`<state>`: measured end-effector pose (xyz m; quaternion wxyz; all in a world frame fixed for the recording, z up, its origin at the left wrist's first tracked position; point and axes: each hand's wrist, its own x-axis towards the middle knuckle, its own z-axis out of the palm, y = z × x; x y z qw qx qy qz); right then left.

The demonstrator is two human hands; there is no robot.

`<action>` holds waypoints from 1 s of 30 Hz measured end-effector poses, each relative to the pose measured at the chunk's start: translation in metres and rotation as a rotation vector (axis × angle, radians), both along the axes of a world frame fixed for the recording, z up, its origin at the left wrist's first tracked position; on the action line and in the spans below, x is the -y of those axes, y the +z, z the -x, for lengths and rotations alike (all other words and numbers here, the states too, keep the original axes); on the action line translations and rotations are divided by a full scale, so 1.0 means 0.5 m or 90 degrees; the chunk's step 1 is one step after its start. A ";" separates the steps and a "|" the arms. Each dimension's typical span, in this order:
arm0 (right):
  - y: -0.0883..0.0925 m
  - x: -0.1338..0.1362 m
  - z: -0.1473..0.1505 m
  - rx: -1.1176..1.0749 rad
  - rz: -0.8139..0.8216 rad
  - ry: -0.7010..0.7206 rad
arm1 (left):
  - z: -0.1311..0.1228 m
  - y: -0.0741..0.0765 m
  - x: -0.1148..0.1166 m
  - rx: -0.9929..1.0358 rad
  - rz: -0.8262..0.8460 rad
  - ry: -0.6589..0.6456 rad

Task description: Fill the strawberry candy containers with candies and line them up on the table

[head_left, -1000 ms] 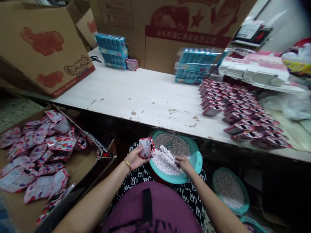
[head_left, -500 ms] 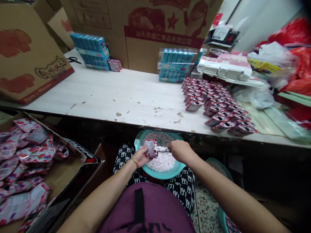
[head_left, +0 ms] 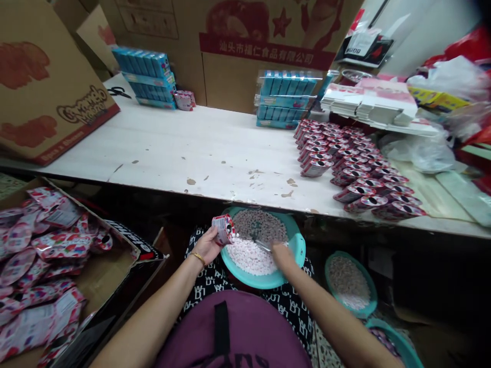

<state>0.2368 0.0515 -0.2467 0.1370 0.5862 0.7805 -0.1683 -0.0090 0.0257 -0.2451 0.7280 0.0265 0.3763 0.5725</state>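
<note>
My left hand (head_left: pixel 207 246) is closed around a small red and white packet (head_left: pixel 223 228), held tilted with its open mouth toward a teal bowl (head_left: pixel 299 244) on my lap. The bowl holds white candies (head_left: pixel 248 257) in front and brownish ones (head_left: pixel 259 225) behind. A few white candies show at the packet's mouth. My right hand (head_left: pixel 281 254) is down in the white candies, fingers curled around a clear scoop-like piece that I cannot make out well. Rows of filled red packets (head_left: pixel 355 166) stand on the white table (head_left: pixel 199 148) to the right.
A cardboard box (head_left: pixel 111 271) of flat pink packets sits at my left. Blue packs (head_left: pixel 148 76) and more blue packs (head_left: pixel 286 99) stand at the table's back before large cartons. White folded boxes (head_left: pixel 368 105) and plastic bags lie at right. Two more teal bowls (head_left: pixel 349 283) sit on the floor.
My right hand has dropped from the packet's mouth back into the white candies. My left hand with the packet has shifted slightly left and up. The view has swung a little.
</note>
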 end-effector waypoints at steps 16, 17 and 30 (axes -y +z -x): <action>0.020 0.005 -0.024 -0.494 0.147 -0.204 | -0.002 -0.008 0.000 0.021 0.015 0.020; 0.054 0.000 -0.030 -0.491 0.137 -0.174 | -0.012 -0.009 -0.001 0.023 0.013 0.015; 0.278 -0.015 0.069 0.072 -0.061 0.177 | -0.089 -0.012 0.000 0.028 0.002 -0.040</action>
